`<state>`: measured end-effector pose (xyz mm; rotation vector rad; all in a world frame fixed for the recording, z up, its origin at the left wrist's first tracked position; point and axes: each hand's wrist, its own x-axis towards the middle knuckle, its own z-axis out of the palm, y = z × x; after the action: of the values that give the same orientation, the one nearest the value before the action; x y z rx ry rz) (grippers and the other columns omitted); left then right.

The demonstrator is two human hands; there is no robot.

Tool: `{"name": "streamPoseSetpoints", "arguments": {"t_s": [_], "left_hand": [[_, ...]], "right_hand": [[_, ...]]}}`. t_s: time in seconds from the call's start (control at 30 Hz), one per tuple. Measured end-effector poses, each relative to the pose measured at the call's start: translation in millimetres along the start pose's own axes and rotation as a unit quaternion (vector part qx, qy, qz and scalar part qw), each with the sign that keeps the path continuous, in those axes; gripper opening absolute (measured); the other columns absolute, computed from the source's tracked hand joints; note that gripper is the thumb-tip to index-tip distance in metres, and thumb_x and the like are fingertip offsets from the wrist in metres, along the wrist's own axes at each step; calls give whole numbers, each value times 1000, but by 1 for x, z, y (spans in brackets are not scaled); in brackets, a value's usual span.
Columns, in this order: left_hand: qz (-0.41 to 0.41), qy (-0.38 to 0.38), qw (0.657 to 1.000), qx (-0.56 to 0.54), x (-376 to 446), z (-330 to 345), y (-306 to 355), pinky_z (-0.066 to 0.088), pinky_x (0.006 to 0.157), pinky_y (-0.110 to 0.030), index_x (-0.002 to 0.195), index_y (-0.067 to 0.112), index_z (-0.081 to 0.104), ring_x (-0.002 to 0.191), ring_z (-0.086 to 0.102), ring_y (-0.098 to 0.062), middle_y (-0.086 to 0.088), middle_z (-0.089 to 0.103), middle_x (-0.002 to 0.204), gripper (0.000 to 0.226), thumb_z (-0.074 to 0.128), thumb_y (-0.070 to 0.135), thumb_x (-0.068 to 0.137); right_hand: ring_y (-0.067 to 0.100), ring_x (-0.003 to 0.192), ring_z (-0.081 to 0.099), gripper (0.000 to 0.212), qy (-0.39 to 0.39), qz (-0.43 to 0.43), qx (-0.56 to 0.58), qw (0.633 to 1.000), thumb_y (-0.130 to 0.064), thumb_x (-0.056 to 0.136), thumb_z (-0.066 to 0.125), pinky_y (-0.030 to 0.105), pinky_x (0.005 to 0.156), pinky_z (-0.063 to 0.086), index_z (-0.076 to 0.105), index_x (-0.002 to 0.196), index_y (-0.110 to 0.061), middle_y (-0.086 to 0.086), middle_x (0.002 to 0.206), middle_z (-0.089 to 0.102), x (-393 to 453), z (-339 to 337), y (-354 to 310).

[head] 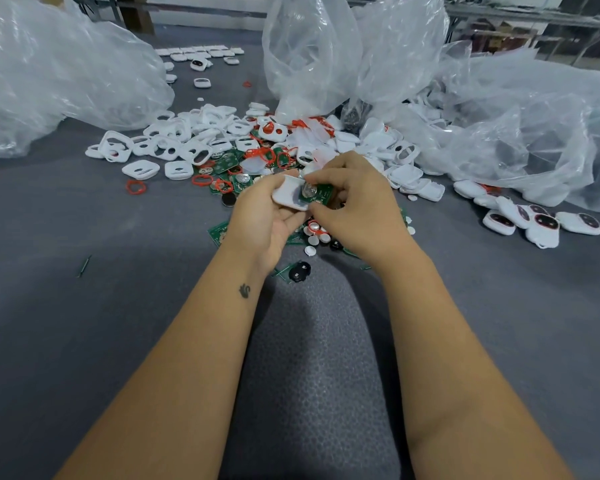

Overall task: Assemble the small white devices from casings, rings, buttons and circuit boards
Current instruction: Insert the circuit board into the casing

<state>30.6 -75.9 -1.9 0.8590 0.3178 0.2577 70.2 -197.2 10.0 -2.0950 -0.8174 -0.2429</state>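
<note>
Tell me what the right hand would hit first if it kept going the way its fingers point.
The right hand, pinching the green circuit board, points left toward the white casing in the left hand. It would likely meet that casing first; depth is unclear.

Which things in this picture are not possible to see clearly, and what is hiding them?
1. Head view: the right hand covers the far end of the green circuit board with a silver coin cell, so its seating in the white plastic casing gripped by the left hand cannot be judged.
2. Crinkled clear plastic bags blur their contents.
3. The far rows of white devices are too small for detail.
</note>
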Motion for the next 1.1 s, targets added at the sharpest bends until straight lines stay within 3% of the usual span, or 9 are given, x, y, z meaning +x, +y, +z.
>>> {"name": "streamPoseSetpoints", "arguments": {"t_s": [0.13,0.27,0.33,0.5,0.6,0.7,0.87,0.97,1.1], "left_hand": [[-20,-1,999,-27,-2,1,3,58,74,-31,103,0,61,80,65,-22,-14,68,86,32,36,21,103],[-28,-2,999,-15,-6,2,4,53,89,-39,130,-6,52,103,59,-32,-23,62,113,45,31,25,105],[-30,-7,999,-16,-6,3,4,51,93,-41,130,-6,51,108,57,-34,-25,60,120,45,30,25,105],[-25,-33,999,-20,-8,2,4,53,84,-36,120,-3,54,92,59,-26,-18,62,102,41,31,28,105],[-20,-40,999,-27,-10,3,5,52,90,-37,122,-3,53,88,60,-23,-14,63,94,42,31,28,105],[-21,-38,998,-38,-10,3,6,50,92,-37,130,-6,50,96,56,-25,-16,61,100,47,31,29,104],[-26,-56,997,-52,-7,2,6,54,80,-31,136,-8,45,107,52,-28,-21,55,120,52,30,30,105],[-25,-80,994,-67,-5,-1,4,53,85,-31,125,-5,53,107,55,-27,-20,59,118,44,32,27,104],[-13,-99,992,-74,-5,-2,5,56,70,-26,106,-1,60,103,57,-27,-17,65,106,26,39,14,100]], "right_hand": [[1,85,52,36,52,-26,16,998,0,75,68,17,81,45,71,108,-14,-8,99,60,-2,0,-2],[2,81,51,26,100,-22,15,995,-6,73,71,12,76,43,71,96,-17,-12,89,62,-3,0,-4],[1,79,51,22,104,-15,16,994,-10,74,73,11,75,42,72,94,-19,-17,87,62,-3,-1,-4],[2,87,54,21,60,-14,18,998,-11,75,73,19,81,43,73,92,-23,-15,92,68,-3,0,-7],[2,87,53,21,66,-16,17,998,-9,75,73,18,82,43,73,93,-21,-16,91,65,-4,2,-8],[1,86,53,22,70,-10,26,997,-10,75,74,13,79,42,74,93,-22,-20,88,64,-3,3,-8],[4,86,55,22,78,-8,37,996,-11,74,75,15,78,43,72,88,-28,-25,83,62,-3,6,-8],[7,89,55,21,88,-10,38,995,-14,74,76,21,80,46,72,86,-30,-22,86,65,-3,8,-7],[10,92,53,22,95,-16,32,995,-14,73,76,13,81,40,74,90,-27,-13,91,69,-1,12,-5]]}}
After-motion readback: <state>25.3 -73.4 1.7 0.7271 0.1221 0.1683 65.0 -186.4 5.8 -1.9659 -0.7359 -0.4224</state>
